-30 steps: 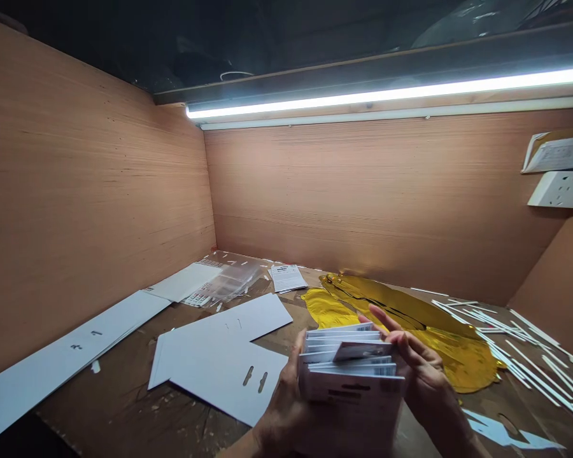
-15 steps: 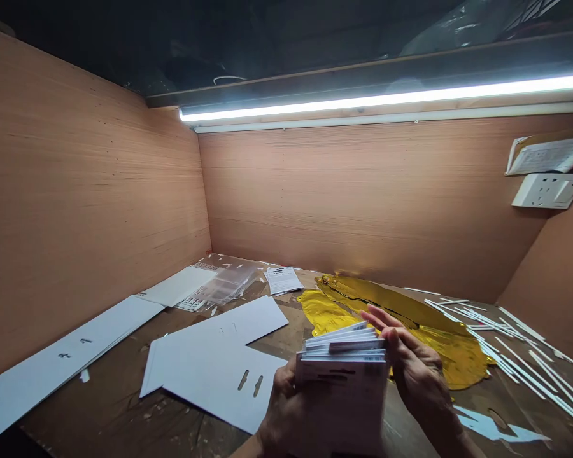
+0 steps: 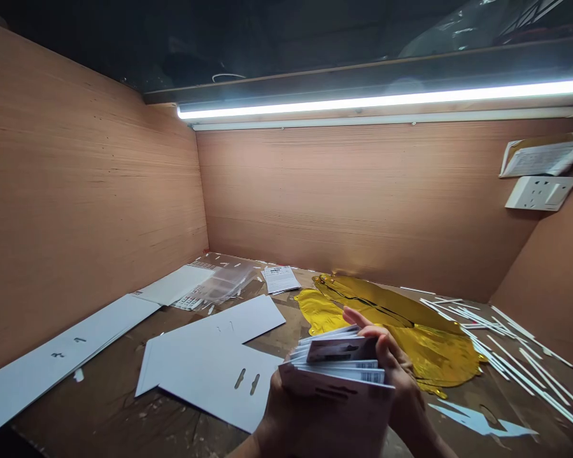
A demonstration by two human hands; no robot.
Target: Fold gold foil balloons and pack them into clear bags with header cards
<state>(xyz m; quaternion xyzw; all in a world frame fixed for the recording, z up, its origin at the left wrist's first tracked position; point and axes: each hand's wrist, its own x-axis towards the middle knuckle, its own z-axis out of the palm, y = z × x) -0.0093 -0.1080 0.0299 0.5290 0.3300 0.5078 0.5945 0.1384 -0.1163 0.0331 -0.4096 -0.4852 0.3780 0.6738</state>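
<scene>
The left hand (image 3: 273, 416) cups the stack (image 3: 335, 375) from below and grips it, while the right hand (image 3: 401, 375) curls, half closed, over its far side and pinches the top cards. The stack is held in the air between both hands, above the near part of the bench (image 3: 100, 407), with its cards fanned and loose. That fan looks like the main risk: if the right hand's pinch slackens, cards could slip out and fall onto the foil (image 3: 396, 324) or among the sticks (image 3: 510, 356), where they would be awkward to gather. Squeezing too hard could bend their corners. There are two hands and at least seven cards, though the exact number is hidden. There are at least three white boards (image 3: 210, 372), one with two slots, plus one plastic bag (image 3: 224, 283), one leaflet (image 3: 281, 278) and one socket (image 3: 540, 193). The foil forms one crumpled mass, and the sticks are too many to count.
</scene>
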